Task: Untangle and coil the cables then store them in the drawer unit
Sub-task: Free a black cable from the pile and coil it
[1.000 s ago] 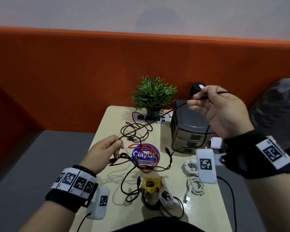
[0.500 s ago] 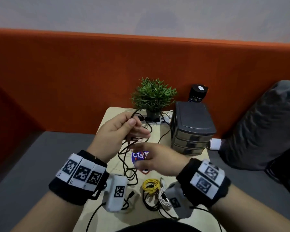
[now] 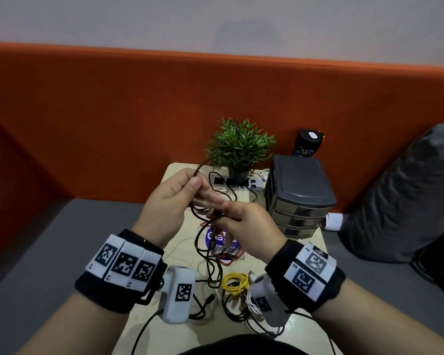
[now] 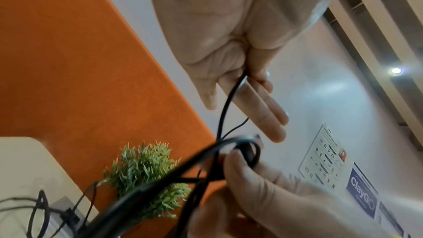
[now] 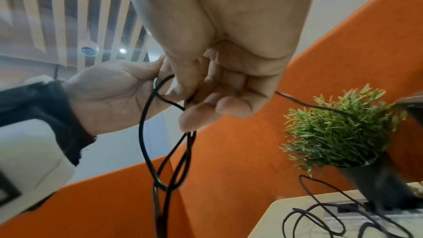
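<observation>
A black cable (image 3: 196,238) hangs in loops from both hands above the middle of the table. My left hand (image 3: 199,189) pinches the top of a loop between thumb and fingers, as the left wrist view shows (image 4: 242,79). Just below and right of it, my right hand (image 3: 222,213) has its fingers curled round several strands of the black cable (image 5: 143,133). The cable's lower part trails onto the table among a red cable (image 3: 231,261). The grey drawer unit (image 3: 299,198) stands at the table's right, all drawers closed.
A yellow coil (image 3: 235,283), a white cable (image 3: 251,303) and another black cable lie near the front edge. A power strip (image 3: 231,183) and a potted plant (image 3: 239,147) stand at the back. A black can (image 3: 308,144) is behind the drawers.
My right hand came down from high over the drawer unit, where it held the cable stretched out, to meet the left hand. The left hand rose from the table, gathering loops.
</observation>
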The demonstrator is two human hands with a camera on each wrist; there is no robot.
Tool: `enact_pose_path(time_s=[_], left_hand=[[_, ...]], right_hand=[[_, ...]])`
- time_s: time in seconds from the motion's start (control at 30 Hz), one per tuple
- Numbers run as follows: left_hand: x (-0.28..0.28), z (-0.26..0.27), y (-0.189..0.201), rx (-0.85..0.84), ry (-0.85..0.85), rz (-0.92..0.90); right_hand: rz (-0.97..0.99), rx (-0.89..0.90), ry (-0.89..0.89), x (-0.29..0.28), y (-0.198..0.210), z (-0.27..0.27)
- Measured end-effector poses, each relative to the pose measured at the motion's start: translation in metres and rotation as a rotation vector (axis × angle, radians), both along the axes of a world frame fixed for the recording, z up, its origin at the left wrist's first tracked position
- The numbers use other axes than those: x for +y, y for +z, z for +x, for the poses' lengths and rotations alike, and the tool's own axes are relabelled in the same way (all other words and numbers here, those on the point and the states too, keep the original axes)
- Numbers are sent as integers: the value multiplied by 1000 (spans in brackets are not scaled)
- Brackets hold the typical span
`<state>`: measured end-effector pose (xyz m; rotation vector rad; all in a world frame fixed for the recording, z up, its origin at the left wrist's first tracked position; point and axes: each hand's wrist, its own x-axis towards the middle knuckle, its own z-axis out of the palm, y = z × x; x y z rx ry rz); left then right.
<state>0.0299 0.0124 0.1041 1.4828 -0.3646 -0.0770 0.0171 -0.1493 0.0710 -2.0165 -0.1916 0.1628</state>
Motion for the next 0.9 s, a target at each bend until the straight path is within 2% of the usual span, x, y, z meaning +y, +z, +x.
enact_pose_path(time_s=[0.17, 0.33, 0.43, 0.53, 0.63, 0.9], left_hand=[[5, 5, 3, -9, 217, 100], [9, 14, 0, -38, 396, 134], [24, 21, -2, -81, 494, 142], [33, 24, -3, -93, 533, 165], [29, 24, -8, -95, 518, 209], [47, 25, -13, -208, 630, 445]], right_hand=[[99, 35, -172, -11, 2, 8], [272, 78, -194, -16, 9, 11], [278, 77, -271, -31, 11, 15], [320, 62, -362, -47, 16, 20], [361, 43, -371, -48, 18, 21], [432, -21, -485, -71, 25, 26]])
